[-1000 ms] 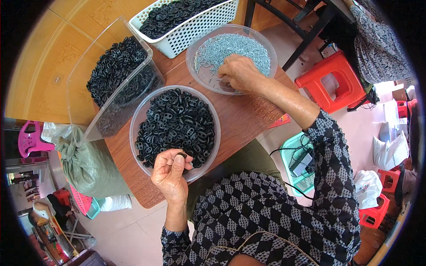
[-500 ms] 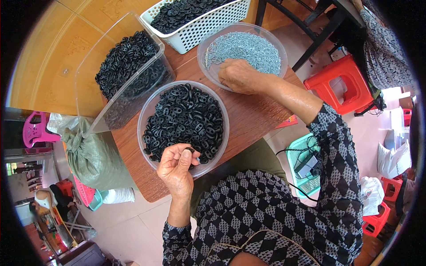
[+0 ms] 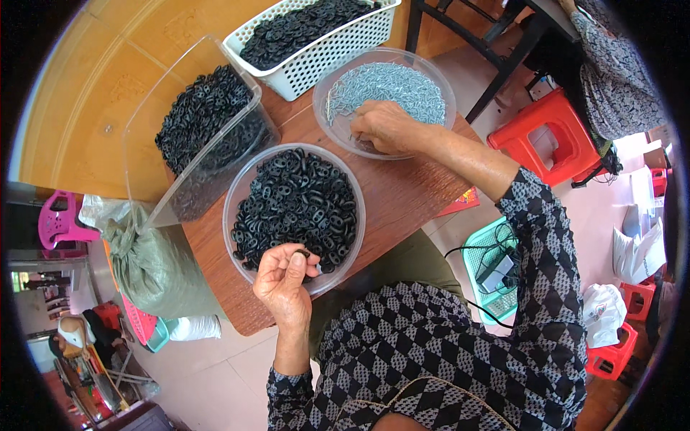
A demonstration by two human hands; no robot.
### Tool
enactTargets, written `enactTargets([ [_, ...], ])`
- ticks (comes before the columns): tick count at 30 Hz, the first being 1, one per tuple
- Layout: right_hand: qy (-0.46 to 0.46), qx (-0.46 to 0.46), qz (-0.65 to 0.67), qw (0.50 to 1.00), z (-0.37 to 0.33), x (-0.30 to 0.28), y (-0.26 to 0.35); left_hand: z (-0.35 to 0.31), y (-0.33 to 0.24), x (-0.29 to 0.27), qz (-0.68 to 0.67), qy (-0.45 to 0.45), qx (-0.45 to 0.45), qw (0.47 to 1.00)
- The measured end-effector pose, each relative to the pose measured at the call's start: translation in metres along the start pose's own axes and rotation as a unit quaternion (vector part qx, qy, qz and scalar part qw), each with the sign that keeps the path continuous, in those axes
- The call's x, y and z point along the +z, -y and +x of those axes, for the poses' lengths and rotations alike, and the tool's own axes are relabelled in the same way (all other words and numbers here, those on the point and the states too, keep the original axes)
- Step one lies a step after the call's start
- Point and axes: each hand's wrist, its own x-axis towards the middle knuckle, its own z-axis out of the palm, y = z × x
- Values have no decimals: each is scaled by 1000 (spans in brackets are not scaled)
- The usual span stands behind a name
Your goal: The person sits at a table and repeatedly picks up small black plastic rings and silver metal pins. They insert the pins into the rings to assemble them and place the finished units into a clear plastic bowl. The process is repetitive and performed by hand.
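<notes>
The person's left hand (image 3: 282,285) is over the near edge of a round clear tub (image 3: 361,208), its thumb and forefinger pinching a small black piece (image 3: 304,252). Beneath it, the tub is heaped with black parts (image 3: 298,205), many of them oval with two holes. The right hand (image 3: 389,128) reaches into a shallower clear bowl (image 3: 336,129), fingers curled down at the near side of a spread of slim silvery pieces (image 3: 402,86). Its fingertips are partly hidden, so one cannot tell whether it grasps any of them.

Both containers stand on a brown wood-grain counter (image 3: 402,194), the bowl farther away and to the right of the tub. Left of the tub, a clear rectangular bin (image 3: 165,197) leans at a tilt, with more black parts piled inside. Behind, a white perforated basket (image 3: 345,47) also carries black pieces and sits near the bowl.

A tied green sack (image 3: 162,266) slumps beside the counter's left edge. To the right, on the floor, are a red stool (image 3: 578,140) and a teal basket (image 3: 481,244) with black cords and a grey box (image 3: 496,274) in it.
</notes>
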Motion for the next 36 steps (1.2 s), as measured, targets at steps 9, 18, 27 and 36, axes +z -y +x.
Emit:
enactTargets([
  [9,-9,-15,78,997,-4,-1,-3,2,-3,2,20,7,-9,1000],
  [18,36,-35,74,996,0,-7,6,-1,-8,-1,49,-2,-14,999],
  [27,43,-54,40,997,-2,-4,2,0,-7,1,50,-7,-20,999],
  [36,20,19,63,998,-5,1,-6,0,-7,1,53,-10,-14,998],
])
